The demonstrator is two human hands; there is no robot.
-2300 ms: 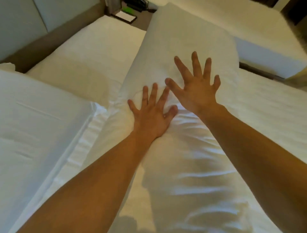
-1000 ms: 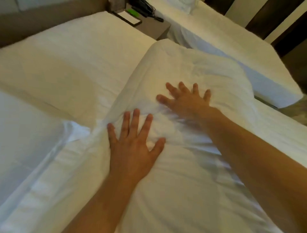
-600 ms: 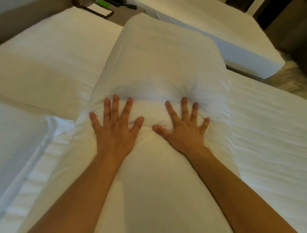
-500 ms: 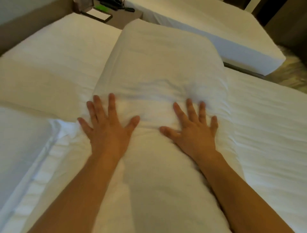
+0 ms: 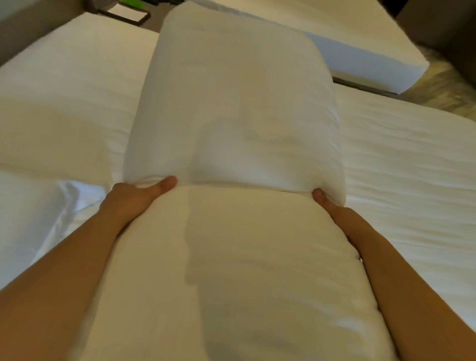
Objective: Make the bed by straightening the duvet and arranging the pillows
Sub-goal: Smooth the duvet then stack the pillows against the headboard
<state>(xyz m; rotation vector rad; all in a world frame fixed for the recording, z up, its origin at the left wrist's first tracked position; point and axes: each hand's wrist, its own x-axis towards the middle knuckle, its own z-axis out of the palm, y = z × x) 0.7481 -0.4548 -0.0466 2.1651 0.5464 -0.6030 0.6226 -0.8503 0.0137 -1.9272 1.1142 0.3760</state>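
Past the far right edge of the bed (image 5: 412, 159) stands a second bed in plain white linen (image 5: 360, 43), with mottled beige-grey carpeted floor (image 5: 445, 87) and a dark brown panel (image 5: 438, 23) beyond it. At the far left corner is a dull brown headboard (image 5: 13, 36). Between the beds a brown nightstand (image 5: 157, 11) carries a black-framed white card (image 5: 126, 14) and something bright green (image 5: 134, 2), all in warm, dim light.
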